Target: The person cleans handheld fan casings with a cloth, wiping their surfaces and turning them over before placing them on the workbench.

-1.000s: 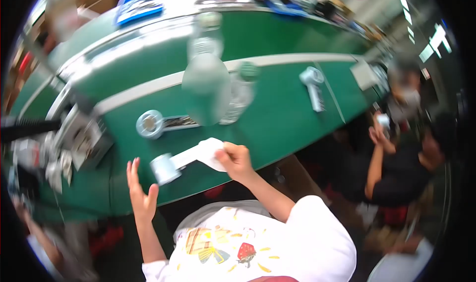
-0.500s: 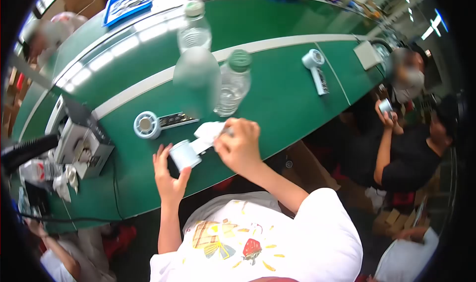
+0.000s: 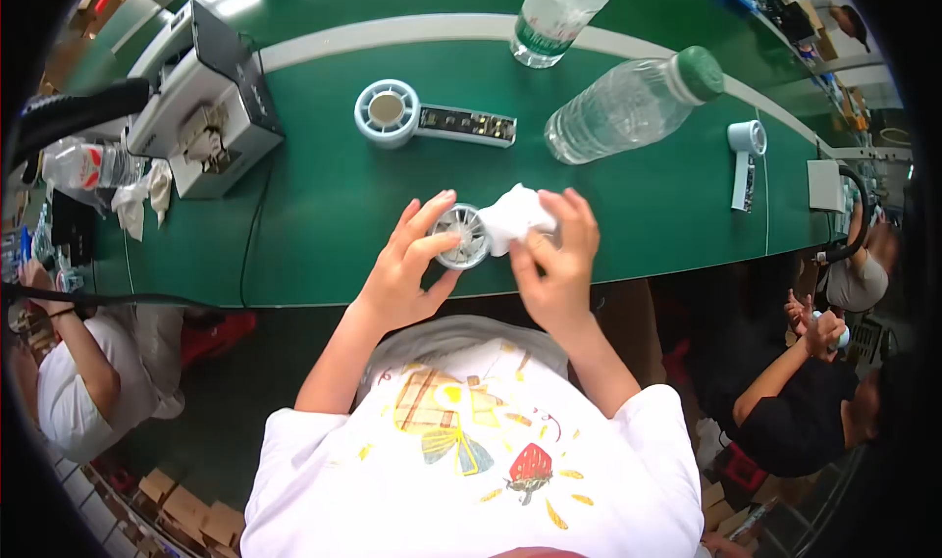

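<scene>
My left hand [image 3: 400, 268] has its fingers around the round head of a small handheld fan [image 3: 461, 237], whose blades face up toward me. At the fan's right side, my right hand [image 3: 559, 259] pinches a crumpled white cloth or tissue [image 3: 517, 217]. That white piece covers where the fan's handle would be, so the handle is hidden. Farther back on the green bench [image 3: 324, 234] lies a second fan [image 3: 388, 113], its handle open with a circuit board showing.
Two clear plastic bottles, one upright [image 3: 559, 18] and one with a green cap [image 3: 628, 106], stand behind. A third fan [image 3: 746, 165] lies at right. A grey-white box-shaped device [image 3: 211, 106] and a cable are at left. Co-workers sit at both sides.
The fan in my left hand has turned from its smooth side to its bladed face. My right hand has moved with the white cloth to the fan's right. The head view has swung round.
</scene>
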The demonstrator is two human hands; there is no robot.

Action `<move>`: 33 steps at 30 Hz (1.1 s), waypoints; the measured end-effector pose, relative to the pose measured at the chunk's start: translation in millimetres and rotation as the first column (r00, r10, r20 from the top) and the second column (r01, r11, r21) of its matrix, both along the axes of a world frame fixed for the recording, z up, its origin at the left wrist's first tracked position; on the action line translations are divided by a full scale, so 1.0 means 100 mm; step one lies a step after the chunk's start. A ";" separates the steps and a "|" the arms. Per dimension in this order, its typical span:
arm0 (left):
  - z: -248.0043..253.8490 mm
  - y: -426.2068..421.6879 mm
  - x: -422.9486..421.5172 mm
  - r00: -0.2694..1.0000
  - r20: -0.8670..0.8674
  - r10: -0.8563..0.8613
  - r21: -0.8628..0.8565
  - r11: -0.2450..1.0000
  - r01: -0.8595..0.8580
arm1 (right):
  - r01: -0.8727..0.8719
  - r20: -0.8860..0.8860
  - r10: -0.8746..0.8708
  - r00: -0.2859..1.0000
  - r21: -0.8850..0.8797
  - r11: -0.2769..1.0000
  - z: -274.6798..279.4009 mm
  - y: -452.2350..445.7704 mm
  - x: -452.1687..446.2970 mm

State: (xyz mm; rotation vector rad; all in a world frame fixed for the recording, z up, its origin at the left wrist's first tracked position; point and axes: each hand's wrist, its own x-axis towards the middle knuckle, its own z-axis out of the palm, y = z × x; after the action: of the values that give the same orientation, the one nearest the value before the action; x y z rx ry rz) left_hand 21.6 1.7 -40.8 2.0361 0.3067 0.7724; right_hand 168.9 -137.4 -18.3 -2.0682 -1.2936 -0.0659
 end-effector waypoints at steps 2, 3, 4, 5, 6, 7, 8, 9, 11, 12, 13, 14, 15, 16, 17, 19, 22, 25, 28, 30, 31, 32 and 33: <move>-0.01 0.00 -0.04 1.000 -0.003 -0.010 0.048 0.999 0.010 | 0.023 -0.008 -0.023 1.000 -0.037 0.999 -0.05 -0.03 0.01; 0.02 0.02 -0.03 0.998 -0.055 -0.008 -0.004 1.000 0.007 | 0.028 -0.002 -0.028 1.000 -0.027 0.999 -0.03 0.00 0.01; 0.06 0.02 -0.01 0.994 -0.106 -0.015 -0.057 0.998 0.008 | 0.038 0.006 -0.038 0.999 -0.019 0.999 0.01 0.02 -0.01; 0.09 0.02 0.00 0.987 -0.155 -0.028 -0.108 0.994 0.011 | 0.053 0.015 -0.053 0.998 -0.009 0.999 0.03 0.02 -0.03; 0.10 0.01 0.02 0.978 -0.202 -0.043 -0.153 0.988 0.012 | 0.067 0.026 -0.068 0.997 0.005 0.998 0.04 0.03 -0.06; 0.09 0.00 0.01 0.977 -0.208 -0.051 -0.159 0.987 0.018 | 0.010 0.019 -0.010 1.000 0.025 1.000 -0.01 0.05 -0.17; 0.09 0.00 0.00 0.974 -0.216 -0.062 -0.168 0.986 0.026 | -0.049 0.013 0.049 0.999 0.048 0.998 -0.08 0.06 -0.26; 0.09 0.02 -0.01 0.973 -0.220 -0.071 -0.174 0.984 0.032 | -0.047 0.011 0.046 0.999 0.048 0.998 -0.11 0.02 -0.21; 0.08 0.03 -0.02 0.972 -0.222 -0.073 -0.194 0.981 0.029 | 0.102 0.025 -0.102 0.994 0.020 0.995 -0.14 -0.14 0.03; 0.08 0.02 -0.03 0.972 -0.223 -0.068 -0.201 0.979 0.022 | 0.136 0.035 -0.137 0.990 0.034 0.990 -0.12 -0.24 0.14; 0.09 0.02 -0.04 0.972 -0.223 -0.069 -0.216 0.976 0.019 | 0.175 0.043 -0.177 0.983 0.049 0.983 -0.11 -0.31 0.22; 0.10 0.03 -0.03 0.973 -0.220 -0.071 -0.230 0.973 0.019 | 0.174 0.042 -0.176 0.983 0.044 0.984 -0.08 -0.37 0.26; 0.11 0.04 -0.02 0.974 -0.215 -0.071 -0.242 0.970 0.017 | 0.286 -0.299 -0.236 0.925 0.135 0.949 -0.06 -0.41 0.29; 0.10 0.04 -0.02 0.975 -0.212 -0.069 -0.254 0.967 0.014 | 0.415 -0.610 -0.230 0.758 0.179 0.892 -0.03 -0.42 0.30; 0.09 0.03 -0.02 0.974 -0.216 -0.067 -0.256 0.967 0.010 | 0.436 -0.687 -0.174 0.705 0.226 0.871 0.00 -0.39 0.28; 0.03 0.05 -0.03 0.992 -0.115 -0.052 -0.190 0.981 0.030 | 0.473 -0.757 -0.133 0.640 0.253 0.844 0.04 -0.26 0.13; -0.02 0.06 -0.07 0.999 -0.014 -0.047 -0.116 0.992 0.045 | 0.094 -0.370 0.068 0.927 0.402 0.911 -0.02 -0.08 -0.26; -0.04 0.05 -0.17 0.998 -0.028 0.063 -0.484 0.873 -0.068 | -0.290 -0.051 0.334 0.941 0.385 0.876 -0.30 -0.23 -0.35; -0.03 0.02 -0.20 0.994 -0.038 0.098 -0.541 0.835 -0.103 | -0.080 -0.436 0.285 0.853 0.432 0.898 -0.33 -0.47 -0.16; 0.04 0.01 -0.14 0.998 -0.015 0.065 -0.406 0.912 -0.066 | 0.299 -0.603 -0.041 0.797 0.336 0.893 -0.09 -0.43 -0.01; 0.05 0.00 -0.11 0.999 -0.005 0.044 -0.333 0.942 -0.043 | 0.447 -0.620 -0.187 0.762 0.294 0.845 0.02 -0.37 0.07; 0.05 0.00 -0.10 0.999 -0.005 0.037 -0.333 0.942 -0.036 | 0.445 -0.530 -0.221 0.818 0.342 0.828 0.10 -0.27 0.11; 0.03 -0.01 -0.08 1.000 0.007 0.006 -0.186 0.982 -0.005 | 0.437 -0.435 -0.256 0.863 0.390 0.811 0.13 -0.17 0.12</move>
State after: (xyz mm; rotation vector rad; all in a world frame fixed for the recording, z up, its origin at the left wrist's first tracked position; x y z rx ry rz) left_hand 14.1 1.1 -37.6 1.8567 0.3673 0.7267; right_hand 180.4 -154.3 -5.4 -1.7497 -0.5734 -0.1465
